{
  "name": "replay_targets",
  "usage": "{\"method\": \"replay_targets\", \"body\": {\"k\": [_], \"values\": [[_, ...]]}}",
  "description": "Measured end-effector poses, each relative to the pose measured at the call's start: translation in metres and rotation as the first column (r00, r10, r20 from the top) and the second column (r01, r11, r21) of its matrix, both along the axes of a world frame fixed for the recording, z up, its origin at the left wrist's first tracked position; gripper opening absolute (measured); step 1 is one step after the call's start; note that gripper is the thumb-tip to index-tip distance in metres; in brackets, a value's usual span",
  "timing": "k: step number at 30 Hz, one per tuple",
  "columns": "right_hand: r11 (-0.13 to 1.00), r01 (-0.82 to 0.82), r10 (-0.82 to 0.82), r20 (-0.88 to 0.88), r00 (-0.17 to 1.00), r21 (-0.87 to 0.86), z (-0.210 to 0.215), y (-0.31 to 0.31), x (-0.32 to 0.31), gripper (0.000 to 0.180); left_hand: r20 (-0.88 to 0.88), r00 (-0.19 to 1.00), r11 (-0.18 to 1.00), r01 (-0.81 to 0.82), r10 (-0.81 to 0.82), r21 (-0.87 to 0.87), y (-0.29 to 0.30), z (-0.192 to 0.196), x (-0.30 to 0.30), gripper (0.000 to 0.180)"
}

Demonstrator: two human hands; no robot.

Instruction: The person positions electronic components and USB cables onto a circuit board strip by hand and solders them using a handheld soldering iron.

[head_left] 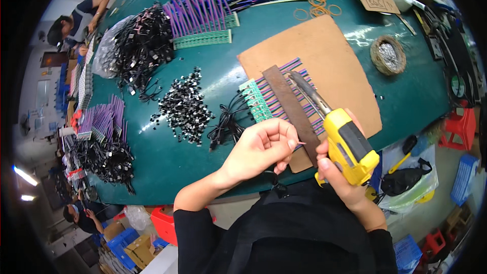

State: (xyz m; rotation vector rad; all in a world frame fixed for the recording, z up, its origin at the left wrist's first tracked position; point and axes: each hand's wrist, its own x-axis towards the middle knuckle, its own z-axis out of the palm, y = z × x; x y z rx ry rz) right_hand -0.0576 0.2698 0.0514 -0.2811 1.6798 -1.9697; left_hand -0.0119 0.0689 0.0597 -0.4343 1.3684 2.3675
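My left hand [261, 147] is closed in a pinch around the end of a thin reddish wire [301, 143], just above the near edge of the brown board [324, 45]. In my right hand [339, 177] is a yellow and black soldering gun [350, 144], its metal nose angled away and to the left. Under that nose, a flat dark metal bar [284, 91] presses across a row of purple, striped wires [297, 66]. These wires run from a green circuit board strip [255, 100]. Black cables [228, 127] lie coiled beside the strip.
Small black-and-silver connectors [185, 104] are heaped left of the board, with bundled black cables [144, 43] behind. Wired green strips [203, 38], rubber bands [318, 5] and a round container of metallic wool [388, 54] lie farther off. Other people [63, 30] work at left.
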Motion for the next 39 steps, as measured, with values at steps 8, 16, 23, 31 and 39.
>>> {"method": "replay_targets", "body": {"k": [8, 16, 23, 31, 39], "values": [[0.998, -0.036, 0.04, -0.104, 0.994, 0.043, -0.002, -0.01, 0.004, 0.068, 0.039, 0.992, 0.99, 0.119, -0.116, -0.082, 0.013, 0.002, 0.011, 0.011], [0.998, -0.04, 0.055, -0.307, 0.95, 0.055, -0.01, -0.014, 0.004, 0.064, -0.212, 0.974, 0.914, -0.018, -0.075, -0.405, 0.021, -0.008, 0.021, 0.011], [0.995, -0.08, 0.08, -0.013, 0.997, -0.053, -0.005, -0.013, 0.007, 0.067, -0.324, 0.941, 0.81, -0.265, 0.098, -0.523, -0.004, -0.015, 0.016, 0.006], [0.992, -0.051, 0.068, 0.149, 0.986, -0.116, -0.009, -0.002, 0.003, 0.072, -0.384, 0.923, 0.282, -0.371, 0.009, -0.885, -0.037, -0.05, -0.003, 0.007], [0.99, -0.139, 0.139, 0.227, 0.964, -0.012, -0.01, -0.001, 0.009, 0.075, -0.401, 0.915, 0.171, -0.388, -0.048, -0.906, -0.04, -0.054, -0.004, 0.008]]}}
